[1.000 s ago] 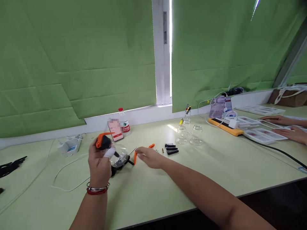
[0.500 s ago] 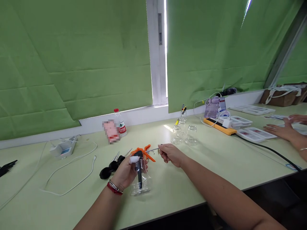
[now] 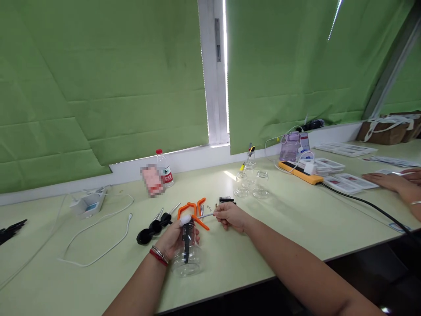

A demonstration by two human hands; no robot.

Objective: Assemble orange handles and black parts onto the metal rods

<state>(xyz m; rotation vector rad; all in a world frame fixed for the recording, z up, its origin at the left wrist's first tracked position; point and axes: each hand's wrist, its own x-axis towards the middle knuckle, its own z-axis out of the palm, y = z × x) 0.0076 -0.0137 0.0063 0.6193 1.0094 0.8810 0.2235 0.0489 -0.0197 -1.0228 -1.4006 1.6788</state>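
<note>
My left hand (image 3: 176, 237), its thumb wrapped in white, grips the neck of a clear bottle (image 3: 187, 265) with a black fitting (image 3: 187, 248) inside it. An orange lever (image 3: 201, 223) sticks out from the top of the fitting. My right hand (image 3: 229, 216) pinches a thin metal rod (image 3: 207, 215), whose far end meets the lever by the bottle top; whether it is inserted cannot be made out. Loose orange handles (image 3: 187, 207) lie just behind the bottle. Black round parts with metal rods (image 3: 155, 227) rest left of it. Behind my right hand is a black rack-like piece (image 3: 226, 200).
Clear jars (image 3: 262, 186) stand beyond my right hand, one holding yellow-handled tools (image 3: 251, 150). An orange power strip (image 3: 301, 172) trails a black cable. A water bottle (image 3: 167, 173) and white cable (image 3: 98, 259) are at left. Another person's hands (image 3: 391, 181) work at far right.
My left hand has brought the bottle slightly down and left, and my right hand has moved a little left with the rod. More of the orange handles and the black piece now shows.
</note>
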